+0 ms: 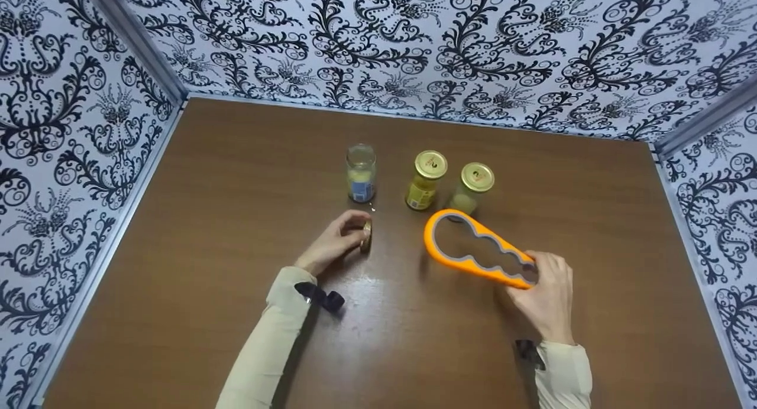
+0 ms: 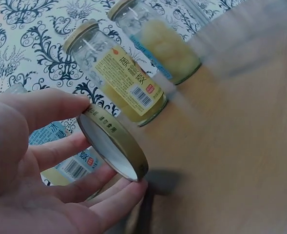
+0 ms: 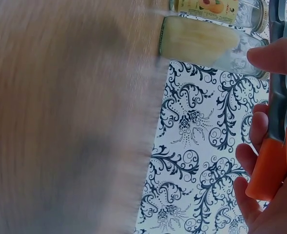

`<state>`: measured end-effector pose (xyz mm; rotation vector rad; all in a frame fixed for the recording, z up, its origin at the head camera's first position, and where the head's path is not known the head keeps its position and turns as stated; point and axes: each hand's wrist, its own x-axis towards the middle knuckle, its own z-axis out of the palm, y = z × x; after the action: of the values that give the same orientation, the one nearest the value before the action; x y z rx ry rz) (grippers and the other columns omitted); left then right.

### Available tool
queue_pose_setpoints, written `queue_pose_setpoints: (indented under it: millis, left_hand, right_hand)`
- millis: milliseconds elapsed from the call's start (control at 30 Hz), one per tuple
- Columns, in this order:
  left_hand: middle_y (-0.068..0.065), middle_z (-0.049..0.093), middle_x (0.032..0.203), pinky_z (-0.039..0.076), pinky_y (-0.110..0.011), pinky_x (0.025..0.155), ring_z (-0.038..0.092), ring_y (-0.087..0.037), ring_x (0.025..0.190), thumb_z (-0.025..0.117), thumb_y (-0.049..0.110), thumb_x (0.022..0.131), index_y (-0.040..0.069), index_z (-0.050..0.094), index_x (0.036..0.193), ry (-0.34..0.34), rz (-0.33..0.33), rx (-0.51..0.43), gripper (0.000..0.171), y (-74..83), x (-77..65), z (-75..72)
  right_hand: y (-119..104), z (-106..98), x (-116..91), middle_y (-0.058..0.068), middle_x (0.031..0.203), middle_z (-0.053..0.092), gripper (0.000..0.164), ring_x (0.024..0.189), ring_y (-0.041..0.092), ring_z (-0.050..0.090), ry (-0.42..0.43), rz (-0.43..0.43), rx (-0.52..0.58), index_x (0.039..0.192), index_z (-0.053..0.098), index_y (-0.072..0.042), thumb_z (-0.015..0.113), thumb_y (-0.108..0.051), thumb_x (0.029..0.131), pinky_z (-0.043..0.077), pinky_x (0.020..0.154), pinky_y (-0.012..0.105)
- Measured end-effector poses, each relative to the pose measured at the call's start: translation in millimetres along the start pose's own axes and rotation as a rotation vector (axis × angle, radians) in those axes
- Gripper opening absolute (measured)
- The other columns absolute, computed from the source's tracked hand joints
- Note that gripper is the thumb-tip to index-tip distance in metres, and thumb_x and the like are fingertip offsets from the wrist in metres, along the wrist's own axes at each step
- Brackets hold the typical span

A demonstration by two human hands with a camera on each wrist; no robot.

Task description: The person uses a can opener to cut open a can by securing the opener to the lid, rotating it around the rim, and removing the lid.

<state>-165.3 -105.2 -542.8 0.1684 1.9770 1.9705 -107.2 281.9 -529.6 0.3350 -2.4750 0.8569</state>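
Observation:
Between thumb and fingers, my left hand (image 1: 338, 242) pinches a gold jar lid (image 2: 115, 141), held on edge with its white inside showing. Just beyond that hand stands an open glass jar (image 1: 361, 174) with a blue label and pale contents. My right hand (image 1: 547, 288) grips the narrow end of an orange jar opener (image 1: 458, 266) with a grey scalloped inner edge, raised over the table. Past the opener's wide loop are two capped jars: a yellow-labelled jar (image 1: 421, 187) and, to its right, a jar with pale contents (image 1: 466, 201). The opener overlaps that right jar's base in the head view.
The brown wooden table (image 1: 236, 178) is bounded by patterned panels (image 1: 378, 48) at the back and both sides. A small light speck (image 1: 372, 207) lies near the open jar's base. Dark camera straps (image 1: 319, 296) sit on the wrists.

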Motion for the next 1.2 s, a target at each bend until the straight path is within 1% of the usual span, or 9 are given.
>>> queue_pose_setpoints:
  millis: [100,267,433,567,733,867,967,1133,1200]
  left_hand:
    - [-0.021,0.054,0.124,0.043,-0.037,0.092,0.053,-0.031,0.110,0.059,0.003,0.090,-0.007,0.048,0.129,0.028,0.001,0.067,0.041,3.7,3.5,-2.3]
    - [-0.020,0.057,0.123,0.042,-0.042,0.095,0.054,-0.036,0.111,0.061,-0.001,0.086,-0.004,0.053,0.124,0.072,-0.002,0.126,0.038,10.1,9.1,-6.0]
    - [-0.021,0.057,0.122,0.044,-0.041,0.094,0.055,-0.037,0.109,0.062,-0.002,0.086,-0.005,0.055,0.120,0.073,-0.003,0.180,0.035,15.4,13.4,-9.4]
    - [-0.020,0.058,0.121,0.046,-0.041,0.090,0.057,-0.037,0.108,0.063,-0.001,0.086,-0.005,0.055,0.120,0.060,-0.024,0.261,0.035,20.2,15.3,-12.2]
    - [-0.018,0.058,0.120,0.048,-0.041,0.086,0.058,-0.035,0.107,0.066,0.002,0.087,-0.003,0.057,0.121,0.056,-0.058,0.398,0.036,25.7,17.5,-13.6]
    - [-0.018,0.060,0.115,0.046,-0.042,0.085,0.059,-0.033,0.103,0.070,0.005,0.084,0.001,0.061,0.118,0.084,-0.062,0.509,0.035,27.8,20.7,-12.4]
    - [-0.019,0.060,0.112,0.045,-0.045,0.086,0.056,-0.035,0.102,0.073,0.007,0.082,0.003,0.064,0.115,0.109,-0.061,0.580,0.034,29.3,22.2,-11.0]
    - [-0.022,0.058,0.110,0.042,-0.048,0.087,0.053,-0.038,0.102,0.076,0.007,0.079,0.004,0.066,0.111,0.132,-0.054,0.660,0.034,31.1,23.4,-8.4]
    - [-0.022,0.058,0.109,0.042,-0.048,0.087,0.053,-0.039,0.101,0.076,0.006,0.077,0.004,0.067,0.110,0.135,-0.051,0.675,0.034,30.9,24.3,-7.5]
  right_hand:
    - [1,0,0,0.018,0.090,0.062,0.056,0.088,0.036,0.049,-0.004,0.004,0.003,0.099,0.063,0.006,0.082,0.008,0.046,0.031,0.083,0.049]
    - [2,-1,0,0.018,0.089,0.062,0.055,0.087,0.036,0.049,-0.001,0.018,0.004,0.099,0.063,0.007,0.082,0.009,0.047,0.031,0.083,0.049]
    - [2,-1,0,0.018,0.087,0.062,0.054,0.087,0.036,0.049,0.002,0.024,0.003,0.099,0.063,0.007,0.082,0.008,0.048,0.030,0.082,0.049]
    - [2,0,-1,0.018,0.087,0.062,0.054,0.087,0.036,0.049,0.003,0.021,0.001,0.098,0.062,0.007,0.081,0.008,0.048,0.030,0.082,0.049]
    - [3,1,-2,0.019,0.090,0.062,0.055,0.088,0.037,0.049,-0.004,0.020,-0.010,0.099,0.063,0.007,0.080,0.006,0.047,0.031,0.083,0.049]
    - [4,1,-4,0.020,0.092,0.062,0.055,0.089,0.037,0.049,-0.012,0.021,-0.016,0.099,0.063,0.007,0.081,0.006,0.046,0.031,0.083,0.050]
    - [4,1,-5,0.021,0.092,0.062,0.056,0.089,0.038,0.049,-0.013,0.019,-0.018,0.098,0.063,0.007,0.082,0.006,0.046,0.031,0.082,0.050]
    - [4,1,-5,0.021,0.092,0.062,0.056,0.088,0.038,0.049,-0.012,0.023,-0.017,0.098,0.063,0.007,0.082,0.007,0.046,0.031,0.082,0.050]
    - [4,1,-5,0.021,0.091,0.062,0.055,0.087,0.037,0.049,-0.013,0.026,-0.016,0.098,0.063,0.007,0.083,0.007,0.047,0.031,0.082,0.050]
